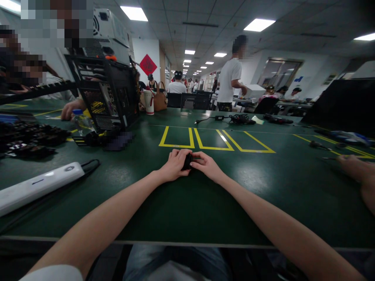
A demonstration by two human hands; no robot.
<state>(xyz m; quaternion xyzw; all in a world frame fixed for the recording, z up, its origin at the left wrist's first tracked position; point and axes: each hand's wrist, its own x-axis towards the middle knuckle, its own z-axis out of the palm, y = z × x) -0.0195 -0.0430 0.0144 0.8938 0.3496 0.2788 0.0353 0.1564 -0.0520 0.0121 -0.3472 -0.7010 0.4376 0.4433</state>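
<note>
Both my hands meet over the green tabletop [187,210], just in front of the yellow taped outlines [211,149]. My left hand [175,166] is closed around a small black object [186,161], whose kind I cannot make out because the fingers cover most of it. From the right side, my right hand [206,166] pinches at the same object with thumb and fingertips. The object is on or just above the table; I cannot tell which.
On the left lie a white power strip [43,183] with its cable and a heap of black parts [26,136]. Behind them stands an open computer case [108,89]. A black cable bundle [241,119] lies at the back. Another person's hand [356,168] is at the right.
</note>
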